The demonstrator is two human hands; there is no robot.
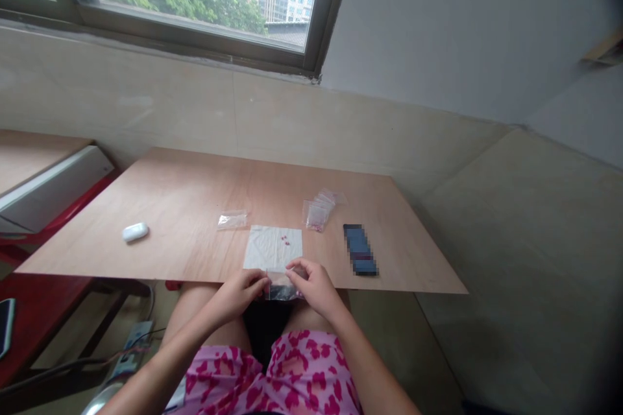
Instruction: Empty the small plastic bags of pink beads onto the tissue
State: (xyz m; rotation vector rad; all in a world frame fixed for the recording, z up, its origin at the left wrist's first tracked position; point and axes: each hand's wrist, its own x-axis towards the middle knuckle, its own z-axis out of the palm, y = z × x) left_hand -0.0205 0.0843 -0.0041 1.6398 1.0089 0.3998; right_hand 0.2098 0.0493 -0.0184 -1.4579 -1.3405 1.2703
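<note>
A small clear plastic bag (280,286) is stretched between my two hands at the table's front edge. My left hand (243,288) pinches its left side, fingers closed. On its right side, my right hand (314,282) grips the bag between thumb and fingers. Some pinkish bits show near the right fingers, too small to make out. Just beyond my hands lies a white square sheet (265,248), with several tiny red pieces (285,240) on its right part. Farther right is a pile of clear bags (318,211), with reddish bits at its near end.
Left of the sheet lies another clear packet (232,220). A white rounded case (135,232) rests on the left of the wooden table (195,175). A dark phone (360,249) lies at the right. The tiled wall (282,117) and window stand behind.
</note>
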